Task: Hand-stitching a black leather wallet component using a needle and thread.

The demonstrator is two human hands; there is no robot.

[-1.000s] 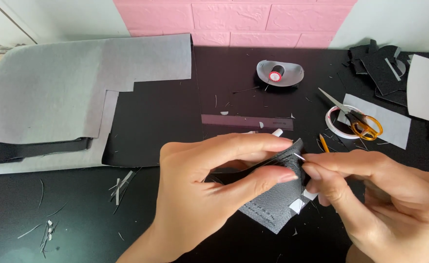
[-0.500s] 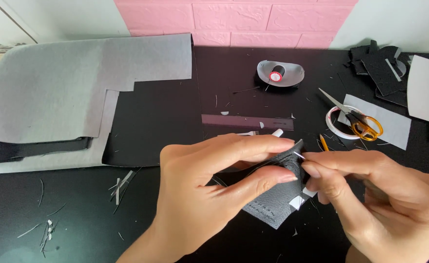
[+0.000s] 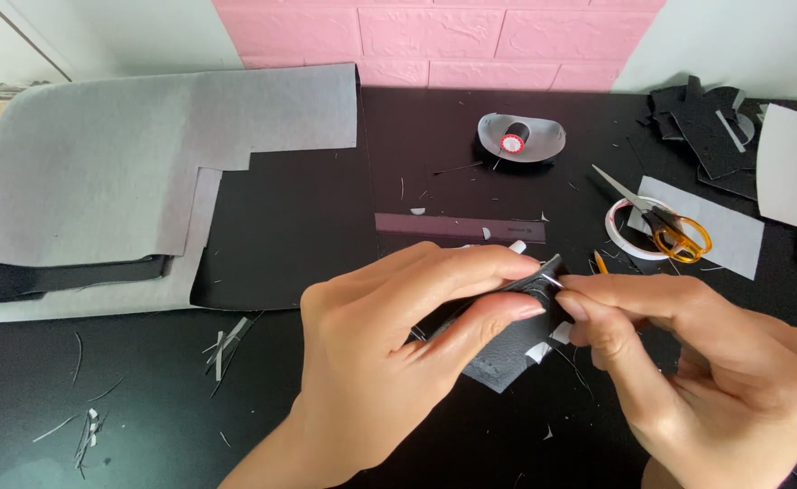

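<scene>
My left hand (image 3: 398, 335) pinches a small piece of dark grey fabric (image 3: 507, 358) between thumb and fingers, folding its upper edge. My right hand (image 3: 688, 362) meets it from the right, its thumb and forefinger closed on a thin needle (image 3: 552, 282) at the fabric's folded edge. A small white tag (image 3: 538, 351) shows on the fabric's lower part. Most of the fabric is hidden behind my left fingers. Both hands hover low over the black table (image 3: 326, 398).
Large grey fabric sheets (image 3: 127, 172) lie stacked at the left. A dark ruler (image 3: 457, 226) lies past my hands. A thread spool sits on a grey cut piece (image 3: 518, 140) at the back. Orange-handled scissors (image 3: 665, 225), a tape roll and fabric scraps (image 3: 701, 122) fill the right.
None of note: both hands stay together on the fabric, with only slight finger shifts at the needle.
</scene>
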